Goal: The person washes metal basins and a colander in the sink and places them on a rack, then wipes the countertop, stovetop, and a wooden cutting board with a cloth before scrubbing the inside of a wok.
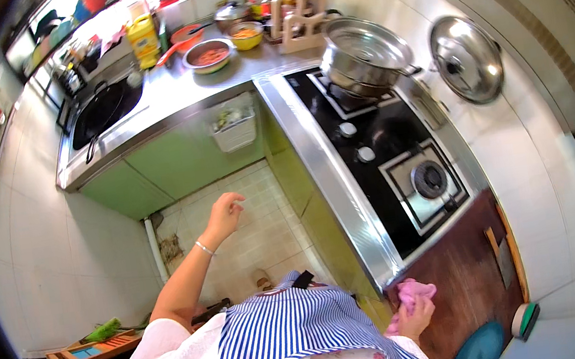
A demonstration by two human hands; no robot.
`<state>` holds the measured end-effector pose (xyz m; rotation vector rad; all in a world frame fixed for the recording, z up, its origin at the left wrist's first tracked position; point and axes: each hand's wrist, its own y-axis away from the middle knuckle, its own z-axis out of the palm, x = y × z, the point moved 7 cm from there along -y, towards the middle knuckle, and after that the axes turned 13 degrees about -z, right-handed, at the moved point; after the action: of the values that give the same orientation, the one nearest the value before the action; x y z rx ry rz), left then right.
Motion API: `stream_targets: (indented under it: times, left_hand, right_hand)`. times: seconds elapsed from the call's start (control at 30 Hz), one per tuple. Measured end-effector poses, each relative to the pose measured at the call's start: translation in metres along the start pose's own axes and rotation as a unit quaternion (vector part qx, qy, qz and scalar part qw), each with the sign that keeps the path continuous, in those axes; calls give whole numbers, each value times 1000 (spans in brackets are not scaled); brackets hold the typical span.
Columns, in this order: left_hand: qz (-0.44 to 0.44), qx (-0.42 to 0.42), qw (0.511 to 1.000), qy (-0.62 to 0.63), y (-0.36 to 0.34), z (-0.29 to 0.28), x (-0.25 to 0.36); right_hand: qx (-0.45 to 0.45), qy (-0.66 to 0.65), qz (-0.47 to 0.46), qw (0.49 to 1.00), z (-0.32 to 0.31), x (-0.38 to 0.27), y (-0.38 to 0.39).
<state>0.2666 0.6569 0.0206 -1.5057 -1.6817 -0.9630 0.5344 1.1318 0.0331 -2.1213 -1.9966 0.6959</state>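
Note:
My left hand [224,216] is raised over the tiled floor, its fingers loosely bent and apart with nothing in them. A thin bracelet [204,248] circles that wrist. At the lower right, my right hand [417,318] grips a bunched pink cloth [415,291] at the edge of the dark reddish-brown countertop [458,280]. Just beyond the cloth lies the black gas stove [389,131] in its steel surround. Its near burner [429,179] is bare, and a large steel pot [366,48] sits on the far one.
Against the right wall leans a steel lid [466,59]. Bowls of cut food, including a steel bowl [208,56], stand on the far counter beside a wok [107,110] in the sink area. A white bin [234,132] hangs on the green cabinet. Near my right hand is a teal round object [479,348].

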Motion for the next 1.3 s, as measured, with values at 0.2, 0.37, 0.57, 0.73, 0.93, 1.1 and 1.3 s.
stream_targets:
  times: [0.2, 0.37, 0.57, 0.73, 0.93, 1.1, 1.3]
  left_hand:
    - [-121, 37, 989, 81, -8, -100, -90]
    - [-166, 70, 976, 121, -27, -153, -144]
    - [-209, 101, 952, 197, -52, -202, -205]
    - [-285, 189, 929, 138, -49, -278, -249]
    - [-374, 340, 833, 227, 3, -365, -287]
    - [-380, 376, 781, 322, -24, -403, -325]
    - [-302, 334, 839, 306, -105, -510, -342]
  right_hand:
    - [-92, -364, 13, 927, 98, -157, -139]
    - [-193, -442, -118, 868, 193, -304, -262]
    - [-308, -527, -207, 765, 305, -508, -383]
    - [-248, -492, -310, 775, 399, -680, -494]
    - [-186, -203, -550, 789, 447, -796, -433]
    - [-208, -290, -670, 651, 430, -896, -379]
    - [-209, -325, -722, 574, 433, -976, -353]
